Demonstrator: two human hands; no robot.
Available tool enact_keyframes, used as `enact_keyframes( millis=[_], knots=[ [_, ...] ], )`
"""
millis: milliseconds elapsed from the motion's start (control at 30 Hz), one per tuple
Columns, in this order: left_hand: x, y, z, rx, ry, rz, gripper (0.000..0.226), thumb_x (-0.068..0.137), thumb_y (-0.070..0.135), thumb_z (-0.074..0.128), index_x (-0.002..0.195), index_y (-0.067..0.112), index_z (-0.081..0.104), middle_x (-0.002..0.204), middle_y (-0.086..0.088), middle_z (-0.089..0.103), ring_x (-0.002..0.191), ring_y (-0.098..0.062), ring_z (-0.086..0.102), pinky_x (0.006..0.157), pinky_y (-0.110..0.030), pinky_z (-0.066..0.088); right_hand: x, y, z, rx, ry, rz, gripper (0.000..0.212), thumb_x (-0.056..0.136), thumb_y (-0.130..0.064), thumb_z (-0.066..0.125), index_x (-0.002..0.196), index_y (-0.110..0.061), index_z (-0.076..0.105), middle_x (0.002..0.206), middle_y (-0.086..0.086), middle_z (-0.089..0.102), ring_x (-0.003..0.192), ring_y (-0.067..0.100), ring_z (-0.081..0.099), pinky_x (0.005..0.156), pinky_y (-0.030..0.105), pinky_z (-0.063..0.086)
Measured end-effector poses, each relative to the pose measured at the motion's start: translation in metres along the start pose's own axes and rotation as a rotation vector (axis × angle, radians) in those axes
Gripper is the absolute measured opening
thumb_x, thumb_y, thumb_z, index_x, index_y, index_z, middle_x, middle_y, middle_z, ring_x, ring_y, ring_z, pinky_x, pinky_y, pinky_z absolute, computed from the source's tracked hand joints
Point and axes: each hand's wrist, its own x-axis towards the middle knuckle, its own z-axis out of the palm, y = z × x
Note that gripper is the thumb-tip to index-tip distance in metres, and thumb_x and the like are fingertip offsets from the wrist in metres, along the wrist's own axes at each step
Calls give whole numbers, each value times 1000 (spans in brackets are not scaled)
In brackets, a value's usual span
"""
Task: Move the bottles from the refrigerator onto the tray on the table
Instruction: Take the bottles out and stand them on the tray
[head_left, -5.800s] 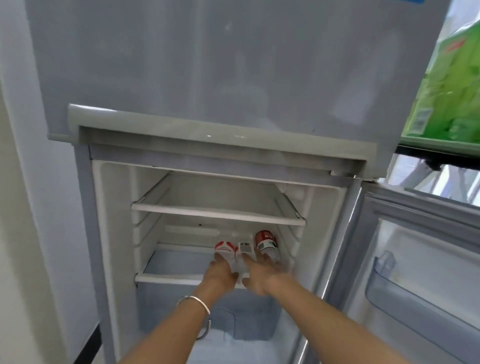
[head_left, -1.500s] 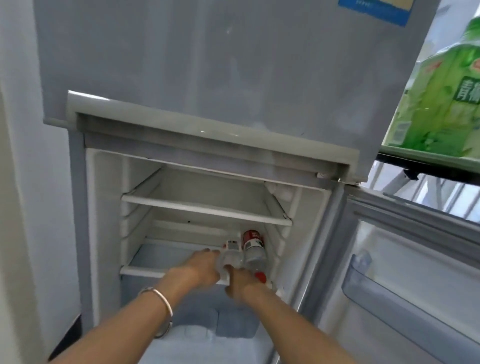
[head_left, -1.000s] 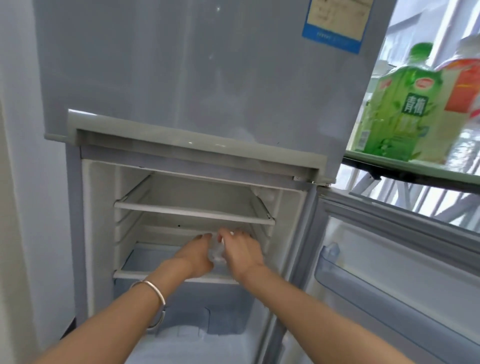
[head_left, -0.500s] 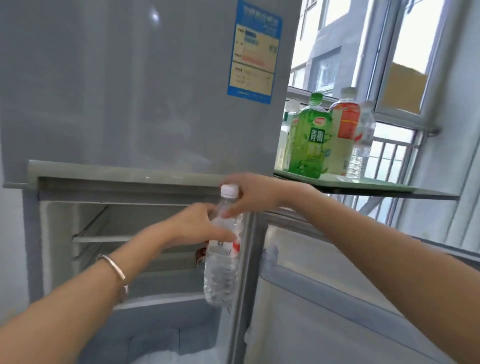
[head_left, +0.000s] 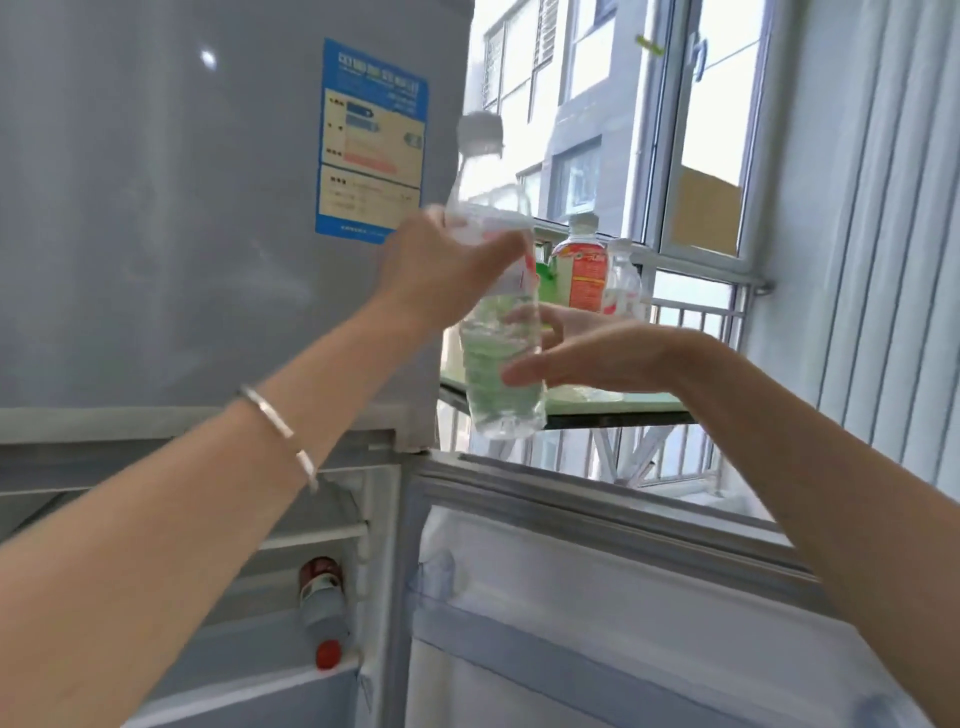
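A clear water bottle (head_left: 498, 364) with a white cap hangs upright in front of the refrigerator's (head_left: 156, 208) right edge. My left hand (head_left: 447, 275) is closed around its upper part, over the red and white label. My right hand (head_left: 587, 353) is cupped beside the bottle's lower body with fingers apart, thumb in front and fingers behind; no firm grip shows. Behind the bottle, a green tray (head_left: 634, 401) lies on the table and carries a red-labelled bottle (head_left: 587, 270), a small clear bottle (head_left: 622, 286) and a partly hidden green one. Another bottle (head_left: 322, 608) with a red cap lies on the refrigerator's lower shelf.
The lower refrigerator door (head_left: 597, 597) stands open toward me on the right, below my right arm. The closed upper door bears a blue sticker (head_left: 371, 140). The dark table edge (head_left: 623, 419) sits by a window with a railing (head_left: 691, 322). A white wall rises at far right.
The bottle has been lifted out of the refrigerator and carried up and right toward the tray. My right hand left the cap and dropped to the bottle's lower body. My view swung right.
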Motion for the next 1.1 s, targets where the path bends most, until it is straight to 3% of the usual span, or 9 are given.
enact_keyframes(
  millis=[133, 200, 367, 500, 600, 700, 833, 967, 1100],
  knots=[
    [20, 20, 33, -58, 39, 59, 96, 69, 66, 68, 144, 14, 36, 124, -8, 59, 114, -22, 58, 95, -38, 50, -5, 7, -23, -48, 370, -64, 99, 62, -31, 87, 139, -7, 29, 121, 13, 63, 106, 25, 68, 88, 32, 57],
    [21, 14, 52, -79, -29, 33, 88, 79, 61, 62, 147, 19, 26, 139, -8, 49, 125, -24, 50, 103, -43, 43, -2, 16, -31, -16, 471, -74, 94, 66, -26, 83, 139, -5, 29, 119, 13, 60, 106, 25, 66, 85, 30, 57],
    [11, -18, 89, -100, -139, -51, 58, 95, 33, 52, 146, 23, 28, 129, -4, 58, 102, -18, 59, 74, -25, 48, 12, 45, -35, 16, 513, -35, 68, 79, -10, 76, 139, -8, 45, 102, 9, 62, 99, 23, 65, 92, 36, 54],
    [4, -34, 98, -177, -219, -94, 63, 95, 28, 52, 150, 23, 23, 140, -1, 52, 111, -14, 54, 95, -34, 46, 24, 70, -31, 98, 496, -18, 66, 82, -2, 72, 141, -10, 45, 118, 24, 64, 112, 35, 64, 100, 48, 49],
    [1, -44, 102, -149, -251, -99, 65, 95, 28, 51, 152, 32, 19, 145, -2, 45, 128, -21, 46, 108, -46, 40, 30, 85, -31, 192, 523, 7, 70, 81, -4, 73, 142, -11, 40, 122, 20, 64, 111, 31, 65, 100, 47, 49],
    [2, -46, 102, -142, -268, -98, 67, 95, 27, 49, 152, 38, 14, 147, -5, 40, 128, -25, 47, 107, -47, 41, 31, 93, -34, 228, 511, 1, 67, 80, -9, 74, 139, -8, 41, 118, 14, 68, 108, 26, 67, 99, 44, 51],
    [-3, -49, 96, -91, -261, -117, 61, 95, 29, 50, 150, 25, 23, 143, -7, 45, 122, -25, 51, 103, -45, 46, 30, 85, -23, 32, 688, -12, 59, 77, -20, 78, 126, -13, 46, 105, 4, 66, 95, 15, 65, 85, 31, 54],
    [-19, -53, 76, 9, -195, -79, 44, 96, 21, 53, 137, 13, 41, 127, -7, 55, 107, -19, 58, 78, -27, 53, 31, 63, 7, -212, 1007, -263, 25, 79, -8, 69, 97, -13, 52, 77, -2, 55, 64, 7, 52, 57, 15, 47],
    [-40, -65, 39, 163, -215, -89, 22, 91, 15, 53, 112, 10, 59, 100, -8, 69, 88, -25, 68, 81, -41, 56, 46, 42, 56, -409, 803, -241, 9, 83, -6, 62, 87, -13, 57, 68, 1, 62, 60, 13, 60, 58, 24, 50]
  ],
)
